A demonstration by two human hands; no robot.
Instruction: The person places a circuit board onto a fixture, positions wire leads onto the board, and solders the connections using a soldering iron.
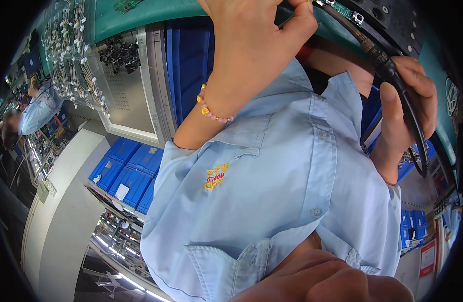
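Note:
My right hand (412,100) is wrapped round the black handle of a soldering iron (384,65), whose metal shaft points up and left. The iron's black cable hangs down beside my fingers. At the top edge, my left hand (261,38) has thumb and finger pinched together close to the iron's front end. What they hold is too small and cut off by the frame to make out. A narrow green circuit board (343,11) with metal connectors lies beside the iron's shaft, next to a dark perforated plate (392,22).
A green work mat (156,12) covers the bench edge. Bundles of wires with white connectors (70,55) hang at the left. Blue bins (128,173) stand below the bench level. Another person in a blue shirt (40,108) sits at the far left. A coiled white cable (451,95) lies at the right.

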